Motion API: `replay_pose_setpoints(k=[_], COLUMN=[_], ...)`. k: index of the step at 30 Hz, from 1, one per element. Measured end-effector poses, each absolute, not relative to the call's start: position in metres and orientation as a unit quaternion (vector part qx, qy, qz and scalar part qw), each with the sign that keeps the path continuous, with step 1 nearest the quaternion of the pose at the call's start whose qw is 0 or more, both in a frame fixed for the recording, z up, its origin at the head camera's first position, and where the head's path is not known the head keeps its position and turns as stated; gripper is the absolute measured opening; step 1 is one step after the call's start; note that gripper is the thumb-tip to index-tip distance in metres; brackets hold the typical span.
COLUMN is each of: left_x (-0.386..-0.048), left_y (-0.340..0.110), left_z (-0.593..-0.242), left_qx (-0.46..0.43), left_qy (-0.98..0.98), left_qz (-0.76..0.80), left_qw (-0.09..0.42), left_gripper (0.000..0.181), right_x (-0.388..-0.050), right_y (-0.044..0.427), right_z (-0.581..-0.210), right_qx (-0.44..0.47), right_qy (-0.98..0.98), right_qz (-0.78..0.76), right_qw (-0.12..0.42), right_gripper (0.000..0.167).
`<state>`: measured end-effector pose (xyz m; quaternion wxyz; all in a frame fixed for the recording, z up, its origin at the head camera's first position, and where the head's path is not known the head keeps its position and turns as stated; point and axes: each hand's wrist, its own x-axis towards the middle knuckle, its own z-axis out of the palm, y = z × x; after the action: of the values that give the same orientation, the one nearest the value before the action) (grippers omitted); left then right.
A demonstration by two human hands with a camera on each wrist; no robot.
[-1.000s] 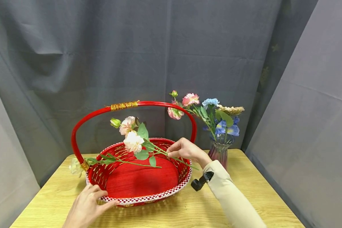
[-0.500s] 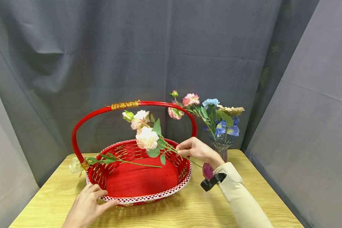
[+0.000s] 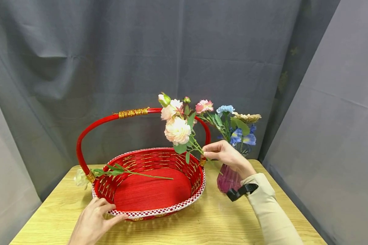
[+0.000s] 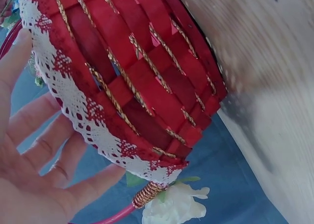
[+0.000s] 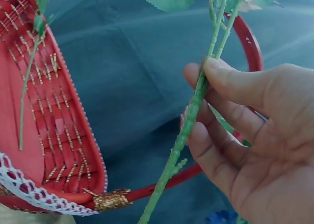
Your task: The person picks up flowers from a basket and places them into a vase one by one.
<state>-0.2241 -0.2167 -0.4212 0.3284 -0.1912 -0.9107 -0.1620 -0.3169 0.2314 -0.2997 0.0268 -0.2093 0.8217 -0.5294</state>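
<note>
My right hand (image 3: 228, 157) pinches the green stem (image 5: 184, 126) of an artificial flower with cream-pink blooms (image 3: 178, 130) and a bud, between thumb and fingers. The blooms stand tilted up to the left, in front of the right side of the red basket's handle (image 3: 101, 121). My left hand (image 3: 93, 221) grips the basket's white lace rim (image 3: 159, 212) at the front left, fingers over the edge and thumb outside. Across the basket's left side lies a second flower stem (image 3: 147, 175); its white bloom (image 4: 176, 204) hangs outside the rim.
Right of the basket stands a pink-purple glass vase (image 3: 226, 180), partly hidden by my right hand and wrist. It holds pink, blue (image 3: 225, 109) and beige (image 3: 246, 117) flowers. A wooden table (image 3: 190, 231) bears everything; grey curtains (image 3: 135, 68) hang behind and at the sides.
The right hand has carried the cream-pink flower right and up, from over the basket towards the vase, with its blooms tilting more upright. The left hand stays on the rim.
</note>
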Motion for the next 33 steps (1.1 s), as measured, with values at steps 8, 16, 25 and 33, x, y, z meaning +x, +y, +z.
replay_pose_setpoints(k=[8,16,25,33], left_x=[-0.222,-0.224,-0.222,-0.222], left_y=[-0.217,-0.219,-0.22,-0.22], left_z=[-0.422,-0.421,-0.422,-0.419], left_qx=[-0.175,-0.187,-0.187,-0.178], left_qy=[-0.927,-0.919,-0.921,-0.926], left_qz=[-0.158,-0.151,-0.146,-0.15], left_qw=[0.293,0.312,0.308,0.296], left_gripper=[0.038,0.035,0.038,0.038], right_x=[-0.314,-0.31,-0.31,-0.318], right_y=[0.238,0.234,0.239,0.245], right_z=[-0.286,-0.262,-0.235,-0.22], right_qx=[-0.174,-0.127,-0.122,-0.109], right_qy=[0.825,0.831,0.841,0.848], right_qz=[-0.537,-0.535,-0.516,-0.503], right_qw=[-0.022,-0.08,-0.111,-0.126], right_gripper=[0.028,0.029,0.03,0.031])
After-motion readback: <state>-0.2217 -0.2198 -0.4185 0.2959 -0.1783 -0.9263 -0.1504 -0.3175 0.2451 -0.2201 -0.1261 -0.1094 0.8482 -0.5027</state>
